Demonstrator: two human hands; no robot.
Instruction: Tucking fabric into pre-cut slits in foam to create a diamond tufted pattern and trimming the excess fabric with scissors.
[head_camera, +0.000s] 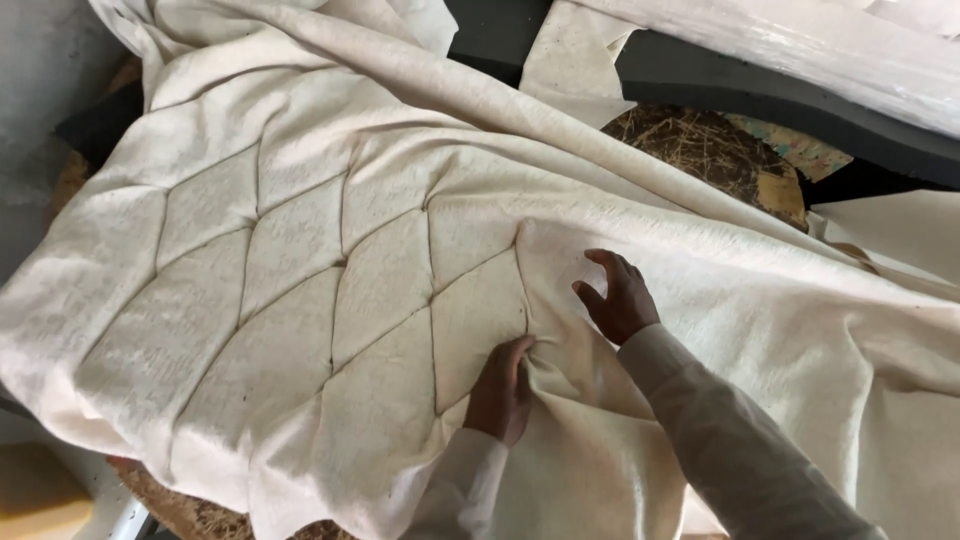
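Observation:
A large cream cloth (330, 250) lies draped over a padded form, pressed into diamond-shaped tufts across its left and middle. My left hand (502, 388) pinches a fold of the cloth at the lower end of a seam, fingers closed on the fabric. My right hand (617, 297) presses flat on the cloth just to the right of that seam, fingers spread and slightly curled. Both sleeves are pale and reach in from the bottom of the view.
Brown fibre padding (700, 150) shows past the cloth at the upper right. Behind it runs a dark curved frame (800, 100). More pale cloth (820, 40) lies across the top right. A fibre edge (190, 510) peeks out at the bottom left.

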